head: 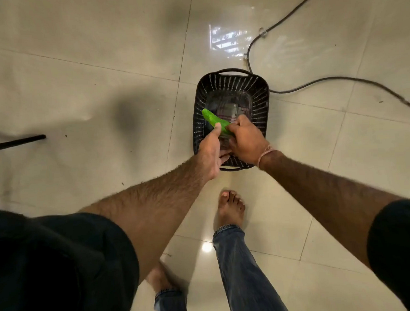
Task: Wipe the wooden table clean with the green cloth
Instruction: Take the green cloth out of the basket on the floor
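Black short sleeves fill the near corners, bare forearms reaching out from both. Jeans and two bare feet below, right foot a little ahead of the left foot, on a glossy tiled floor.

Both hands meet over the near half of a black slotted plastic basket standing on the floor. Left hand pinches the green cloth, thumb on top. Right hand, thread band at its wrist, has its fingers curled round the cloth's near end. The cloth is bunched into a roll and sticks out far-left over the basket. Something clear and shiny lies in the basket bottom, can't tell what.

Dark cable snakes across the floor far right, past the basket. Black rod lies at the left edge. Window reflection on the tiles beyond the basket.
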